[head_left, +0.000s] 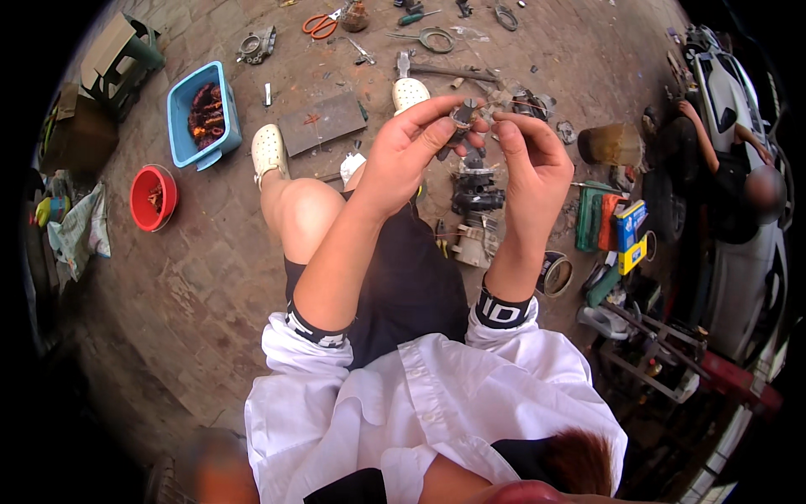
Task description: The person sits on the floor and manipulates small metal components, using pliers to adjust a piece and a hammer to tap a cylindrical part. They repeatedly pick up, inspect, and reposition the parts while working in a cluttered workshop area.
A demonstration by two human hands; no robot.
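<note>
My left hand is closed round a small dark metal part, gripping it between thumb and fingers in front of me. Close beside it, my right hand has its thumb and fingertips pinched together. What sits in that pinch is too small to make out, though a thin reddish strand shows near the fingertips. Below the hands, dark machine parts lie on the ground, with a pale metal housing nearer to me. A hammer rests on the ground beyond my left hand.
A flat metal plate, a blue tub of reddish coils and a red bucket stand left. Orange-handled scissors lie far off. To the right are a rusty can, a blue-yellow box and a person beside a vehicle.
</note>
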